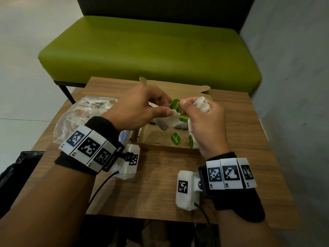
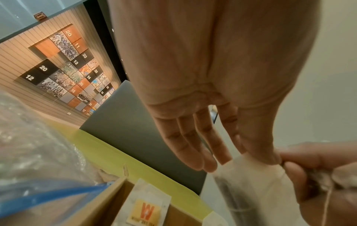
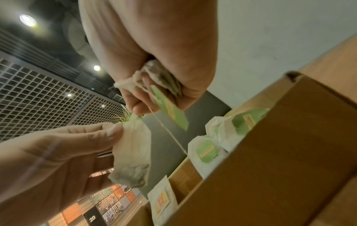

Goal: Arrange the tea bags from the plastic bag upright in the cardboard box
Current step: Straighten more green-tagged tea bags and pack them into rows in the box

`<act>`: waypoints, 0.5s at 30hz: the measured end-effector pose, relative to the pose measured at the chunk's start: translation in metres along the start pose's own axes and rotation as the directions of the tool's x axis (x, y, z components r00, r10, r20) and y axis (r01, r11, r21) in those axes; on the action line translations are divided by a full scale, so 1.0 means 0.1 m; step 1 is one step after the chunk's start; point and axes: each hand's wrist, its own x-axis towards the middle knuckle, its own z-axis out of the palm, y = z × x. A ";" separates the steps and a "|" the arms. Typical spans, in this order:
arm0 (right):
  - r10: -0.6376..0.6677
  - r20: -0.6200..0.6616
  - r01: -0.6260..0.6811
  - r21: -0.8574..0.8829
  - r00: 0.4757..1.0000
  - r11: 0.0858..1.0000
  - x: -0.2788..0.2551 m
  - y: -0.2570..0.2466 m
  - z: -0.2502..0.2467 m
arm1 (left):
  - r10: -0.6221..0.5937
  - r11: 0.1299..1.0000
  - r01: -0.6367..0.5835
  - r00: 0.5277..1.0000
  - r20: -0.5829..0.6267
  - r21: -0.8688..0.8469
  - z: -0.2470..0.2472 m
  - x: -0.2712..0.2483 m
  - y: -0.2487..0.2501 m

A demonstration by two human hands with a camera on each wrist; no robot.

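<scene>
**Tea bags held above the box**

We see our left hand (image 1: 142, 106) pinching a white paper tea bag (image 1: 166, 122) over the open brown cardboard box (image 1: 160, 139); our right hand (image 1: 204, 120) clutches a crumpled bunch of tea bags (image 1: 202, 104), green tags (image 1: 175, 105) dangling.

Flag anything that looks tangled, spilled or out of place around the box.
The right hand grips a crumpled bunch of tea bags with strings and green tags caught together. Dark specks, likely loose tea, dot the box floor.
</scene>
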 end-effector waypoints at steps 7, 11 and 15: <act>0.090 0.049 -0.095 0.133 0.995 0.987 -0.01 -0.04 -0.01 | -0.025 0.979 0.024 1.000 -0.004 -0.204 0.02 -0.02 -0.01; 0.115 0.076 -0.126 0.167 0.991 0.978 0.01 -0.04 -0.01 | -0.055 0.934 0.041 0.998 -0.031 -0.356 0.08 -0.02 -0.02; 0.121 0.099 -0.133 0.121 0.988 0.984 0.00 -0.02 0.00 | -0.093 0.919 0.053 0.992 -0.085 -0.391 0.15 0.00 -0.01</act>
